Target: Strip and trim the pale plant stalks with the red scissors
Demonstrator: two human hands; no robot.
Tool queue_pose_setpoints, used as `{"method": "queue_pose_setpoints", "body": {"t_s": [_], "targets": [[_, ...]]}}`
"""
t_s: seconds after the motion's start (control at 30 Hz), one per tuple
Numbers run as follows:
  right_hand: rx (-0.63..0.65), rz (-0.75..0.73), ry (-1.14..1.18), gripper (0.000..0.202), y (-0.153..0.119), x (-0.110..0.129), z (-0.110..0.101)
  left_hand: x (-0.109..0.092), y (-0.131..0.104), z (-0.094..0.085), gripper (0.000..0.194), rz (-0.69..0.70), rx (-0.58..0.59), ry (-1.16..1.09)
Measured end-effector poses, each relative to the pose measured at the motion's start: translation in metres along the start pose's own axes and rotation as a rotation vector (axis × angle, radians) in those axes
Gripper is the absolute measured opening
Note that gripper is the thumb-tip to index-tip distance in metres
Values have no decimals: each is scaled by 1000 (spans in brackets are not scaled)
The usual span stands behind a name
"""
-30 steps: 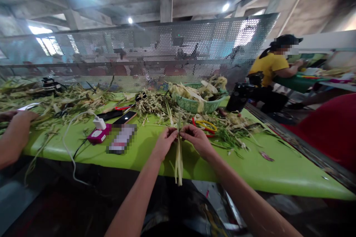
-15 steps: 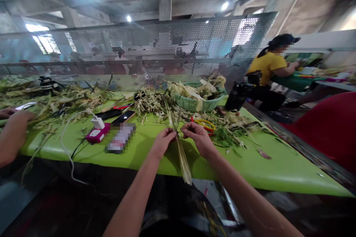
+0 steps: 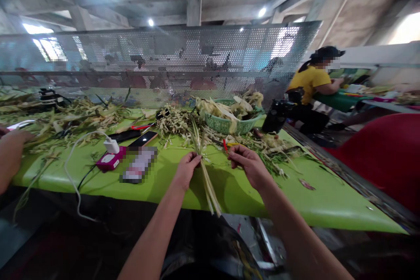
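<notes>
My left hand (image 3: 187, 169) is closed in a pinch around a bundle of pale dried husk strips (image 3: 208, 183). The strips fan out above the fingers, and their long tails hang toward the table's front edge. To the right, apart from the bundle, my right hand (image 3: 246, 164) has its fingers curled together; whatever is between them is too small to make out. Just behind that hand lies a red and yellow handled tool (image 3: 225, 145), mostly hidden by the fingers.
A green basket (image 3: 223, 126) of husks and silk stands behind the hands on the green table (image 3: 295, 201). Scraps and green sprigs lie around it. Left are phones (image 3: 143, 139), a pink power block (image 3: 110, 160) with a cable, and another person's hand (image 3: 13, 153). A black object (image 3: 275, 116) stands right.
My right hand has drawn away from the bundle to the right. The strips below my left hand have spread apart, and the view has shifted slightly.
</notes>
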State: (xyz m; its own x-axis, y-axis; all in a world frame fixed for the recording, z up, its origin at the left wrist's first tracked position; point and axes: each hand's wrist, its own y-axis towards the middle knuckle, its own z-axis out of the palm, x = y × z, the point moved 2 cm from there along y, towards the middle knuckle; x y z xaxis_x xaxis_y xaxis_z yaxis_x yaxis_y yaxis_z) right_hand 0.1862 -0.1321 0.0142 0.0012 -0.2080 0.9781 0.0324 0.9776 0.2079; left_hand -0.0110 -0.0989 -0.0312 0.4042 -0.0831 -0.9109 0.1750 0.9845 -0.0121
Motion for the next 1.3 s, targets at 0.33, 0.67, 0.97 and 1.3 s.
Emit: {"method": "queue_pose_setpoints", "body": {"t_s": [0.33, 0.67, 0.97, 1.3], "targets": [[-11, -44, -1124, 29, 29, 31, -79, 1, 1, -1, 30, 36, 5, 35], [82, 51, -1432, 49, 76, -14, -47, 3, 2, -5, 29, 30, 2, -4], [84, -70, -1227, 56, 74, 1, -67, 2, 3, -7, 30, 45, -64, -143], [100, 68, -469, 65, 50, 11, -76, 2, 7, -8, 31, 46, -100, -260]]}}
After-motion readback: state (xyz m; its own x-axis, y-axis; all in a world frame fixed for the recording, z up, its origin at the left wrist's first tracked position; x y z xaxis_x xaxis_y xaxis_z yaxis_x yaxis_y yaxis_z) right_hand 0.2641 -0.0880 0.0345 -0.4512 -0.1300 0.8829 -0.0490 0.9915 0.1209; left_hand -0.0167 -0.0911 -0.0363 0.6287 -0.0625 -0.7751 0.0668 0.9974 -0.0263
